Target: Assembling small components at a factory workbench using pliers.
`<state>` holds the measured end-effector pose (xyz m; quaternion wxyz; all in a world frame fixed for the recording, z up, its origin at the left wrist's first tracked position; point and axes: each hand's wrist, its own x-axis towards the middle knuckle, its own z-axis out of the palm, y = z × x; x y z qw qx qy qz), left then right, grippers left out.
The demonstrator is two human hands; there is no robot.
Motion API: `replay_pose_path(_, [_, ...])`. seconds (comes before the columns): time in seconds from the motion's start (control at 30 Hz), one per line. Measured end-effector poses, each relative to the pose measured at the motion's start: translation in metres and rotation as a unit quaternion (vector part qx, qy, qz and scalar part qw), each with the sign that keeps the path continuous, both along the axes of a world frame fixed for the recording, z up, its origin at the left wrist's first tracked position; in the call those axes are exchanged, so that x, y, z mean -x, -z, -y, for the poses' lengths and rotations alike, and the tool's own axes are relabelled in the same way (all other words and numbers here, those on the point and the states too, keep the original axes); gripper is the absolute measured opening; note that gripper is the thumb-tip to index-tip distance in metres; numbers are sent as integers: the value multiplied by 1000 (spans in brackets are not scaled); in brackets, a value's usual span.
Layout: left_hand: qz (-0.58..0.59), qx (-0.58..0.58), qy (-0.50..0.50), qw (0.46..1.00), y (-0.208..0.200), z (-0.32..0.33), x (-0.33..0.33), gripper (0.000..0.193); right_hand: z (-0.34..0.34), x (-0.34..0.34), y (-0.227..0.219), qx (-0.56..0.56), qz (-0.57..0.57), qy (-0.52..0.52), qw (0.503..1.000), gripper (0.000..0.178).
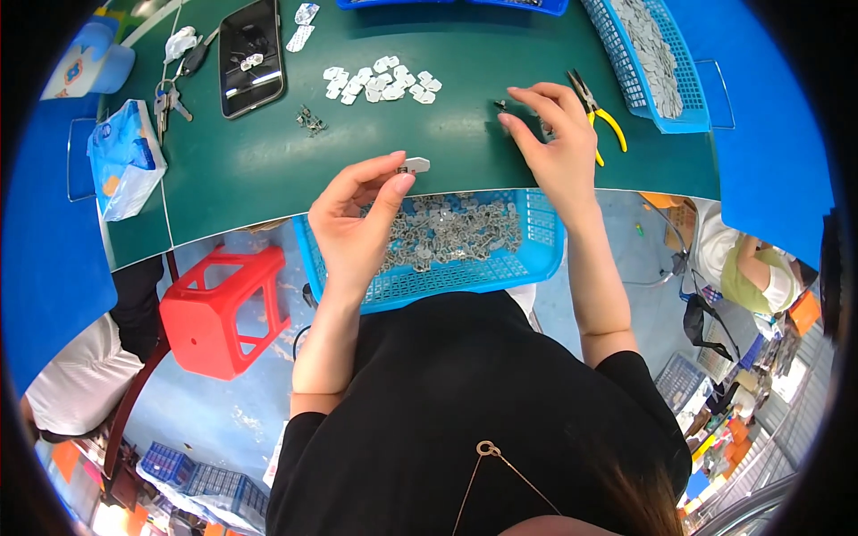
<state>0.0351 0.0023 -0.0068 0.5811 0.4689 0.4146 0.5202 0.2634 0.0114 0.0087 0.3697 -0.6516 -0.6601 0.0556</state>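
Near the table's front edge, my left hand (353, 210) pinches a small white flat piece with a dark metal bit (416, 165) between thumb and forefinger. To the right, my right hand (559, 138) hovers low over the green tabletop, thumb and forefinger apart. A tiny dark metal part (500, 105) shows just by those fingertips; whether they touch it is unclear. Several loose white flat pieces (386, 82) are spread beyond my hands. A little heap of small metal parts (311, 121) lies left of them. Below my wrists, a blue basket (429, 290) holds many small assembled-looking pieces.
Yellow-handled pliers (610, 129) lie right beside my right hand. At the far right stands a blue basket (684, 89) of white pieces. A phone (251, 85), keys (166, 100) and a tissue pack (127, 161) occupy the left. A red stool (214, 322) stands below; other people sit both sides.
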Motion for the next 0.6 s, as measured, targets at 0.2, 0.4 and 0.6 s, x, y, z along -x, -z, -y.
replay_pose_path(0.2, [7,0,13,1000,-2,-1,-3,23,-9,1,15,4,38,-9,999,16])
replay_pose_path(0.4, [20,-3,-11,1000,-4,1,-2,22,-1,23,-5,-27,-114,-9,993,10])
replay_pose_path(0.6, [30,5,-35,999,-6,0,-7,21,13,51,-25,-15,-215,-42,976,16])
